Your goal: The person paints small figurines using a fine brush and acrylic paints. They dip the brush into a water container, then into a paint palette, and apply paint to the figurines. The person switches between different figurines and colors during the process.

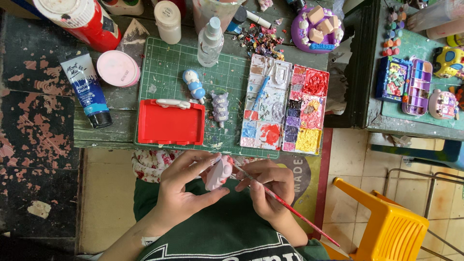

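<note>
Pinched in the left hand [186, 186], a pink figurine [218, 172] sits tilted at lap level, steadied for the red paintbrush [285, 205] gripped by the right hand [266, 186]. Two more figurines, blue [194, 84] and grey [220, 106], wait on the green cutting mat [164, 67] beside two paint palettes [285, 108].

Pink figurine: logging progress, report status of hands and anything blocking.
Left hand grips pink figurine. Right hand holds red paintbrush, tip at figurine. Nothing between.
</note>
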The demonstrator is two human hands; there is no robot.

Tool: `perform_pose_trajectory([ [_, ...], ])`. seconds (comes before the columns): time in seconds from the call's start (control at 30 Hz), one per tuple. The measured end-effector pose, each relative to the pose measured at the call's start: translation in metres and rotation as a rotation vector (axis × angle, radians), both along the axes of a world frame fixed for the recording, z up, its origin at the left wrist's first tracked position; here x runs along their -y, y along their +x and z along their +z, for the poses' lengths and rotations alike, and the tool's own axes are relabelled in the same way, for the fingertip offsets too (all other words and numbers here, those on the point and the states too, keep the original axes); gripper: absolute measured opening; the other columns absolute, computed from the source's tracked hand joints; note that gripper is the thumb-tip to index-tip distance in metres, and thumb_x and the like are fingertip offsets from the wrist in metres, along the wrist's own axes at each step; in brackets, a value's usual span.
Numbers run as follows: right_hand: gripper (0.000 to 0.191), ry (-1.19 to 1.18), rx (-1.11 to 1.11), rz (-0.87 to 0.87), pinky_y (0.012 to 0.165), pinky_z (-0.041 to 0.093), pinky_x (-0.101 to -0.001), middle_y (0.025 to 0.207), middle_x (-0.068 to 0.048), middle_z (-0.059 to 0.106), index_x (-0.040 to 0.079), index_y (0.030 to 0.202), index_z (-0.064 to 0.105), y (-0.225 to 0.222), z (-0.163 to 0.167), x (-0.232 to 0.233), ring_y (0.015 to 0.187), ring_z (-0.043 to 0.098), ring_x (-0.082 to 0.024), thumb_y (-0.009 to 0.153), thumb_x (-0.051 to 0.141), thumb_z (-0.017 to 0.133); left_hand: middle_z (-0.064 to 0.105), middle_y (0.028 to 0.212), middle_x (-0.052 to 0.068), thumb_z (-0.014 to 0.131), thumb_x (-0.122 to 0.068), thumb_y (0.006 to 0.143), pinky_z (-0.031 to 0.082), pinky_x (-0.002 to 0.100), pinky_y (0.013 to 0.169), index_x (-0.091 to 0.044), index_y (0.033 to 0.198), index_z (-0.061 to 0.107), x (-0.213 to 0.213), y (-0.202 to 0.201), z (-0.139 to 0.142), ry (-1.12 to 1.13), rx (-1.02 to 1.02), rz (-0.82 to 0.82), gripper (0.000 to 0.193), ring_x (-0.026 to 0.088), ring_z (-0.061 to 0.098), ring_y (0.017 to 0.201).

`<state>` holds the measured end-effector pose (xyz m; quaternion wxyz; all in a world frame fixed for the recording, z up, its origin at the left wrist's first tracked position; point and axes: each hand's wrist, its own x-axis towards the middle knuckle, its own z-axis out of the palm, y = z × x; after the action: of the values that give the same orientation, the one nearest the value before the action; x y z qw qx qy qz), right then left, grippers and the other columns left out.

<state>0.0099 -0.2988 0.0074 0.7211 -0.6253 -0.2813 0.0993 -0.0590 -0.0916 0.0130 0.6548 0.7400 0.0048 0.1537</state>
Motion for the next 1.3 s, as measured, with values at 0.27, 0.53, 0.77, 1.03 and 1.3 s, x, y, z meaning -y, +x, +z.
perform_pose_trajectory([
  [0.27,0.02,-0.016,-0.005,-0.006,0.07,0.066,-0.0337,0.114,-0.028,0.064,0.002,0.118,0.038,-0.0005,0.0003,0.0018,0.084,0.073,-0.023,0.109,0.009,0.055,0.066,0.123,0.009,0.092,-0.008,0.075,0.061,0.025,0.073,-0.008,0.137,0.064,-0.0013,-0.0003,0.0002,-0.008,-0.003,-0.016,0.068,0.015,0.07,0.103],
  [0.53,0.02,-0.008,0.007,-0.009,0.068,0.067,-0.034,0.113,-0.028,0.064,0.002,0.117,0.038,0.0001,0.0002,0.0005,0.087,0.073,-0.024,0.109,0.009,0.055,0.067,0.122,0.009,0.092,-0.01,0.075,0.061,0.025,0.073,-0.007,0.137,0.064,-0.0022,-0.0001,0.0009,-0.002,-0.009,-0.02,0.068,0.016,0.07,0.103],
  [0.77,0.021,-0.026,0.02,-0.008,0.069,0.068,-0.0342,0.114,-0.028,0.064,0.001,0.117,0.037,-0.0003,0.0015,0.0004,0.09,0.073,-0.024,0.109,0.01,0.054,0.067,0.121,0.009,0.092,-0.011,0.075,0.062,0.024,0.071,-0.007,0.137,0.064,-0.0026,-0.0005,0.0005,-0.005,-0.017,-0.026,0.068,0.015,0.07,0.102],
  [1.03,0.02,-0.029,0.03,-0.017,0.07,0.068,-0.0342,0.113,-0.028,0.064,0.001,0.116,0.038,-0.0001,0.0009,0.0005,0.089,0.073,-0.023,0.109,0.009,0.054,0.066,0.123,0.01,0.091,-0.009,0.076,0.062,0.025,0.072,-0.007,0.138,0.064,-0.0022,-0.001,0.0003,-0.032,-0.02,-0.032,0.067,0.016,0.07,0.104],
  [1.3,0.019,-0.019,0.004,-0.028,0.069,0.069,-0.034,0.113,-0.028,0.064,0.001,0.117,0.038,-0.0013,-0.002,0.0023,0.091,0.073,-0.023,0.109,0.008,0.054,0.064,0.126,0.01,0.091,-0.009,0.076,0.062,0.024,0.074,-0.005,0.139,0.063,-0.0022,-0.0034,-0.0031,-0.109,-0.059,-0.063,0.068,0.015,0.069,0.106],
])
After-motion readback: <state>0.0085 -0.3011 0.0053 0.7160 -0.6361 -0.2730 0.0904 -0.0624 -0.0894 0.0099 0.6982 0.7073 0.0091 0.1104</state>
